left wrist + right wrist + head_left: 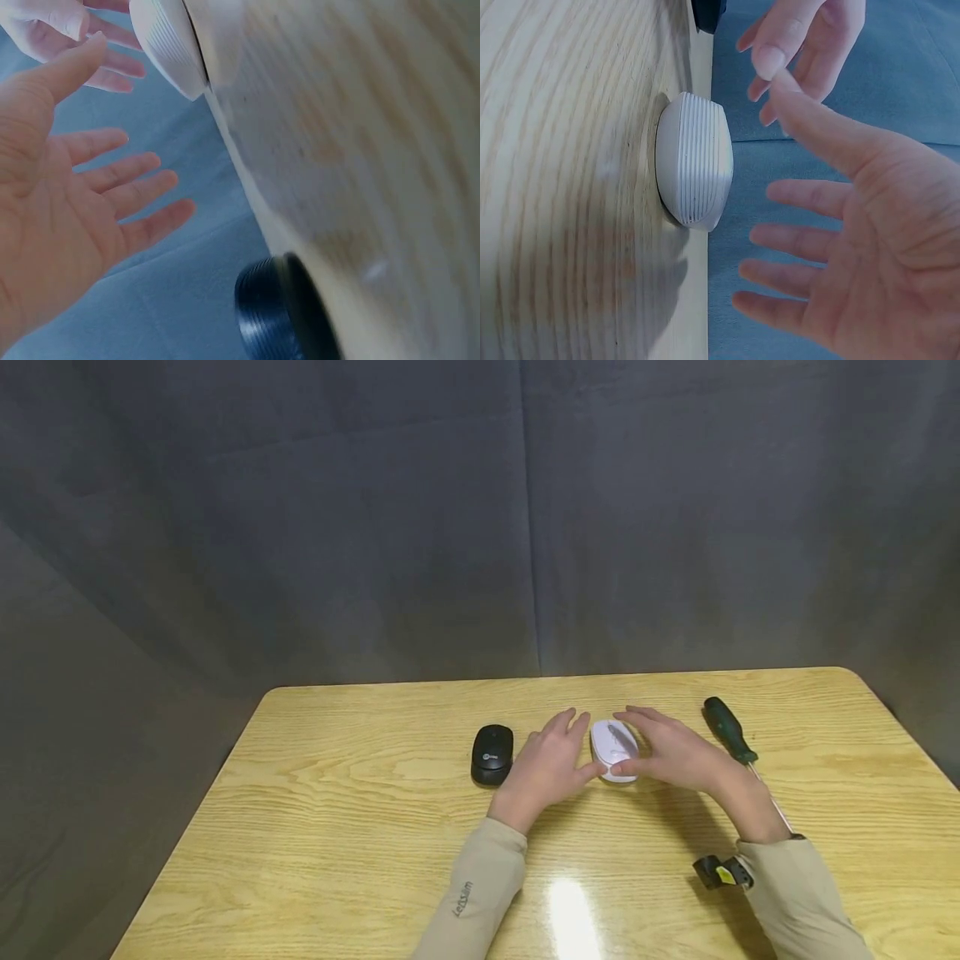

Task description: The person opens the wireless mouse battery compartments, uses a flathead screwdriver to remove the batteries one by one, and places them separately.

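A white computer mouse (609,739) lies on the wooden table between the two hands. My left hand (547,764) is at its left side and my right hand (673,755) at its right, the thumbs close together over the near end. In the right wrist view the ribbed side of the white mouse (696,161) shows, with a gap between it and the right hand (855,240). Spread, fairly straight fingers show on the left hand (75,180) in the left wrist view. Neither hand holds anything. Left of the left hand sits a black computer mouse (492,753).
Beyond the right hand lies a screwdriver (726,727) with a dark green handle, its shaft partly behind the right wrist. A small black device (722,872) is strapped at that wrist. Dark curtains (390,543) hang behind the wooden table (330,827).
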The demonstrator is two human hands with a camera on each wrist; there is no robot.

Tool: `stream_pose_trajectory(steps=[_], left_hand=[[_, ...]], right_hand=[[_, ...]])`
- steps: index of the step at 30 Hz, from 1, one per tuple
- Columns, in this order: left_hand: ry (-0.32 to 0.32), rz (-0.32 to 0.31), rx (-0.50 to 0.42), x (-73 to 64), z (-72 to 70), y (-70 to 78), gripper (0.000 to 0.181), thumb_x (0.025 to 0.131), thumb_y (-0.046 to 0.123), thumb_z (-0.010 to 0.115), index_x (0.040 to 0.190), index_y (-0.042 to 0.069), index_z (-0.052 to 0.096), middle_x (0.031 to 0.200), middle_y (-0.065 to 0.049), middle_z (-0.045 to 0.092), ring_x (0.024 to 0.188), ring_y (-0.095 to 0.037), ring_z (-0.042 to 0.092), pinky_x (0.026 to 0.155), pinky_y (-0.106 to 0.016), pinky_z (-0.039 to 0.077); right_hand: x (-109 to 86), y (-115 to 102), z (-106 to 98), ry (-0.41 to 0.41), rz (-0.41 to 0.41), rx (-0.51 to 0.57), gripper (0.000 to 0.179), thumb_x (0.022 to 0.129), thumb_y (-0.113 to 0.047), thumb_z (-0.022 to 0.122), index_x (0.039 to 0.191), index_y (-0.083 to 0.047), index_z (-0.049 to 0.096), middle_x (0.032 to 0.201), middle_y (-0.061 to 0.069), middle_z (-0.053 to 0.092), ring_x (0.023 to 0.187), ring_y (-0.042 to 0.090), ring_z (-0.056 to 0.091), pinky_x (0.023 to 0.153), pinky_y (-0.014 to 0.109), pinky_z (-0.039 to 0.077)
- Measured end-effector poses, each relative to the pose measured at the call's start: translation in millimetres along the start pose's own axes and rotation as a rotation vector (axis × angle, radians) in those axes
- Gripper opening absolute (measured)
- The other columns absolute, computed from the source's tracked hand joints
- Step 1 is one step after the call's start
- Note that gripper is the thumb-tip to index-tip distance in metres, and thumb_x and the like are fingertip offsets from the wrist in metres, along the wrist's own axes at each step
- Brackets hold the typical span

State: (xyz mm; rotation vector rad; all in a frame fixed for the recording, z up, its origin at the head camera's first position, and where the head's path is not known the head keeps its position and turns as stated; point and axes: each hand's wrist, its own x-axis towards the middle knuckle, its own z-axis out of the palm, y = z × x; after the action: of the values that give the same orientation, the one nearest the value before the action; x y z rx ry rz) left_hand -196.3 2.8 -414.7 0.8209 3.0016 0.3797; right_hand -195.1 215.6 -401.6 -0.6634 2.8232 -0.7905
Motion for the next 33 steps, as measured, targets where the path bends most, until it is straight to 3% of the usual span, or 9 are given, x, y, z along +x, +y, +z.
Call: stream_pose_trajectory(steps=[14,20,26,33], left_hand=[[-0.055,0.03,-0.182,9.2,4.7,-3.8,0.058,0.101,0.04,0.068,0.149,0.011,0.055,0.155,-0.01,0.049,0.135,-0.023,0.055,0.106,-0.037,0.049],[-0.128,0.043,-0.29,13.3,6.6,-7.5,0.057,0.102,0.039,0.068,0.15,0.012,0.055,0.16,-0.008,0.044,0.142,-0.022,0.047,0.111,-0.035,0.043],[-0.196,0.03,-0.28,15.2,9.7,-9.3,0.059,0.102,0.041,0.066,0.153,0.015,0.051,0.165,-0.004,0.037,0.149,-0.02,0.038,0.116,-0.035,0.036],[-0.187,0.077,-0.232,15.5,12.5,-8.0,0.066,0.102,0.041,0.065,0.158,0.014,0.044,0.165,-0.001,0.036,0.149,-0.016,0.037,0.117,-0.032,0.034]], right_hand=[[0.8,7.9,4.3,-0.04,0.008,0.081,0.08,0.087,-0.033,0.085,0.144,0.01,0.049,0.148,0.035,0.047,0.134,0.055,0.046,0.102,0.066,0.042],[2.5,10.0,7.4,-0.049,-0.001,0.098,0.079,0.087,-0.031,0.086,0.145,0.008,0.05,0.146,0.034,0.049,0.131,0.053,0.049,0.101,0.065,0.044],[2.9,10.9,9.3,-0.031,-0.011,0.093,0.08,0.086,-0.028,0.086,0.144,0.011,0.049,0.145,0.035,0.049,0.132,0.054,0.048,0.104,0.067,0.041],[5.7,11.2,13.7,-0.051,0.006,0.107,0.089,0.085,-0.023,0.087,0.146,0.019,0.039,0.147,0.04,0.044,0.136,0.056,0.043,0.108,0.066,0.037]])
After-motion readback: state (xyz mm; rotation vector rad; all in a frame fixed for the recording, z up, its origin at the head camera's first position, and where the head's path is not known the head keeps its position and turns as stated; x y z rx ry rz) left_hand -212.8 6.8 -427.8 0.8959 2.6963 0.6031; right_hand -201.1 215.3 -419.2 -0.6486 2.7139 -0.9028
